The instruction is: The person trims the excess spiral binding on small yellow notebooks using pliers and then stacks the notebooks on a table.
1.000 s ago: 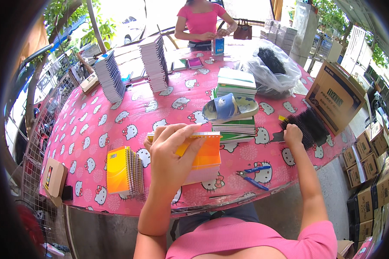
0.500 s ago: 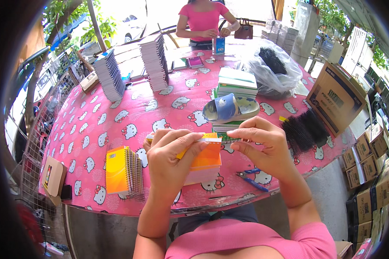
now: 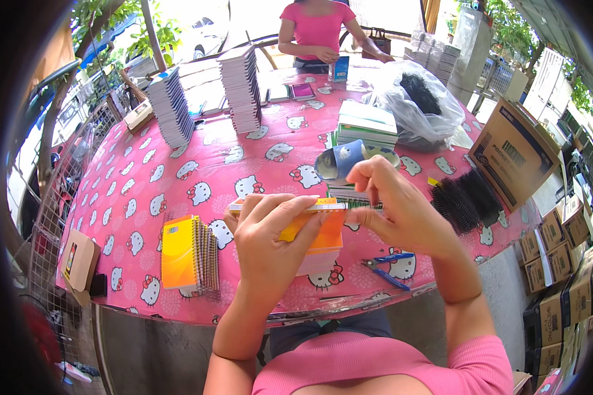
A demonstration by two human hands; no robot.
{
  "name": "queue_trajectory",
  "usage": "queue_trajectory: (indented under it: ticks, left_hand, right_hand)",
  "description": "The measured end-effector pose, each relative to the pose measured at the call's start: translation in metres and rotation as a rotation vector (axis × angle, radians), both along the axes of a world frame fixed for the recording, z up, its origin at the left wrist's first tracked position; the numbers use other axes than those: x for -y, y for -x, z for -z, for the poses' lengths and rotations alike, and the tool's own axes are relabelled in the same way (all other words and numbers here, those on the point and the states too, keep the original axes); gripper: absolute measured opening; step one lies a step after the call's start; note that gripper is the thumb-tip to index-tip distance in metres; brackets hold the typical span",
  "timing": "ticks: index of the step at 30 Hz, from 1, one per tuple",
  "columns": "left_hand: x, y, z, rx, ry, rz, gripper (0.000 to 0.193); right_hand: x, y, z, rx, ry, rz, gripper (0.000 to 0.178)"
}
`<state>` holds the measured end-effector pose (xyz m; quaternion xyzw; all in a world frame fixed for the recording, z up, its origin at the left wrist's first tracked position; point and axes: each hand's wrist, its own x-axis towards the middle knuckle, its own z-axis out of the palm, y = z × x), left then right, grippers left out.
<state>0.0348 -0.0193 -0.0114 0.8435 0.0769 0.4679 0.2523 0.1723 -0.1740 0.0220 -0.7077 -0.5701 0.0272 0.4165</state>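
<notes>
My left hand (image 3: 267, 230) is closed around a small orange-and-yellow notebook (image 3: 329, 206), its holed edge facing up. Below lies a stack of orange-covered pads (image 3: 325, 242), partly hidden by that hand. Beside the notebook's right end is my right hand (image 3: 402, 210), thumb and curled fingers apart. Its thumb is close to that end; whether a thin wire coil there touches it, I cannot tell. To the left stand spiral-bound yellow notebooks (image 3: 180, 253). Blue-handled cutting pliers (image 3: 389, 270) lie below my right hand.
A blue slipper (image 3: 348, 158) rests on stacked notebooks (image 3: 369, 122). Black wire coils (image 3: 468, 201) lie by a cardboard box (image 3: 515, 155). Tall notebook stacks (image 3: 239, 89), a clear plastic bag (image 3: 435, 118) and another person (image 3: 316, 29) are farther back. A small box (image 3: 79, 266) sits at the left edge.
My right hand has lifted its fingers, the index rising away from the thumb at the notebook's end. My left hand keeps its hold. The other person's arm has reached toward the plastic bag.
</notes>
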Motion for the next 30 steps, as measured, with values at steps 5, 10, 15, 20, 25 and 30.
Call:
queue_trajectory:
  ticks: [5,10,15,20,25,30]
  left_hand:
    - [-0.002,0.002,0.003,-0.003,-0.038,-0.006,0.028]
    - [0.0,0.002,0.0,-0.007,-0.016,-0.015,0.028]
    - [-0.005,0.003,0.006,0.01,-0.052,-0.011,0.029]
    - [-0.001,0.001,-0.001,0.004,-0.06,0.03,0.029]
    - [-0.005,0.003,0.001,-0.026,-0.064,0.004,0.029]
    - [-0.003,0.0,0.001,-0.034,0.043,0.015,0.026]
  right_hand:
    - [-0.003,0.006,0.003,0.251,-0.081,-0.013,0.02]
    - [-0.008,0.013,0.0,0.369,-0.116,0.078,0.014]
    - [-0.001,-0.007,-0.002,0.331,-0.014,0.003,0.023]
    - [0.008,-0.14,0.027,0.468,0.239,0.178,0.058]
    - [-0.014,-0.145,0.046,0.354,0.518,0.189,0.049]
    - [-0.005,-0.108,0.02,-0.006,-0.213,0.184,0.036]
